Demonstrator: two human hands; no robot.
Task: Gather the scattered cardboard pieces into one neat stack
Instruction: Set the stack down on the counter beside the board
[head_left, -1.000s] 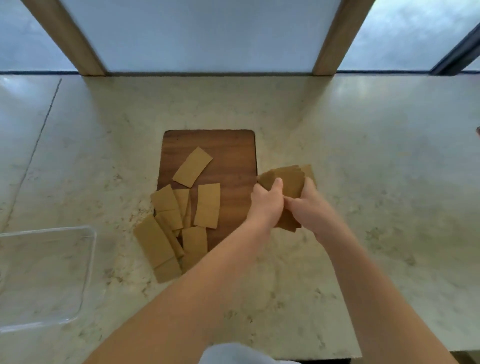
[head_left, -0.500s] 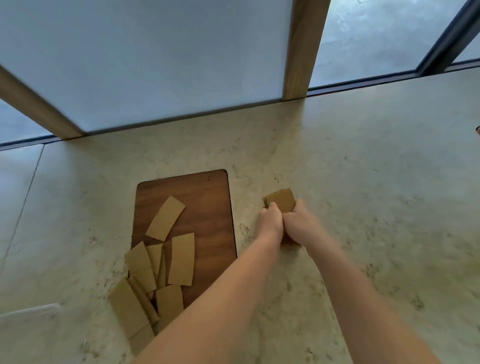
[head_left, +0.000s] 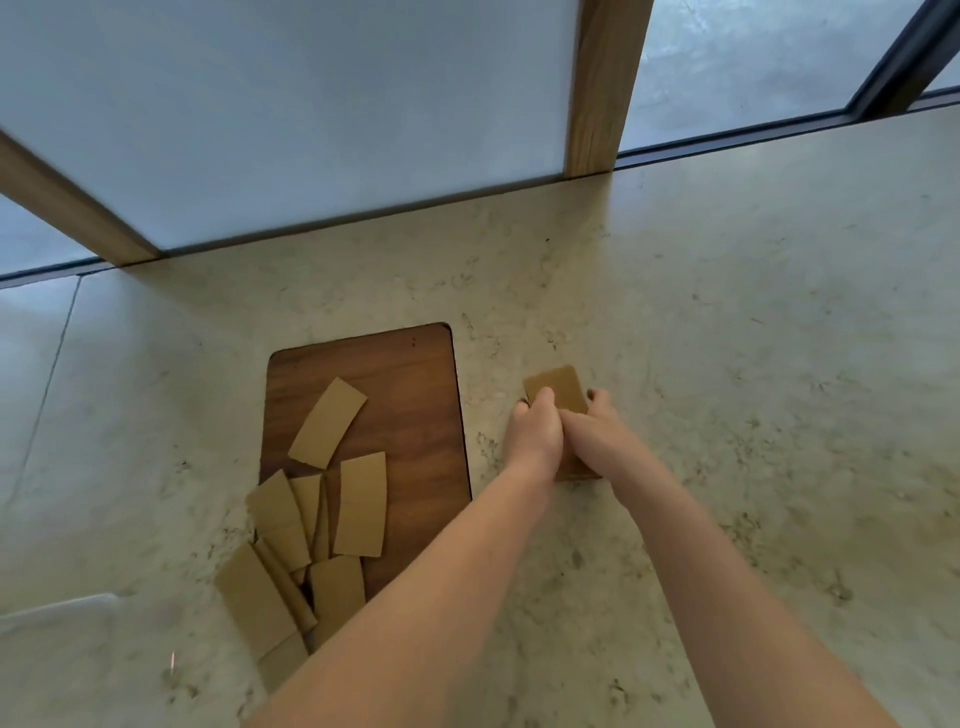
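1. The stack (head_left: 555, 391) of cardboard lies flat on the counter (head_left: 727, 364), just to the right of the wooden board (head_left: 405, 395). It probably sits on bare stone so its edges can be squared against a hard, level surface, apart from the loose pieces.
2. The left hand (head_left: 535, 434) and the right hand (head_left: 592, 441) meet over the near half of the stack, touching each other. Both appear curled down around its long sides, the fingers pressed together and squeezing the stack between them; the far end pokes out beyond the knuckles. This looks like a squaring grip, not a lift.
3. Both forearms reach forward from the lower edge of the view and converge at the stack, wrists low and near the counter.
4. The loose pieces (head_left: 358, 501) remain scattered and overlapping across the near part of the board and off its near left corner. The task seems about half done.
5. A clear tray (head_left: 57, 613) shows at the lower left, well apart from the hands.
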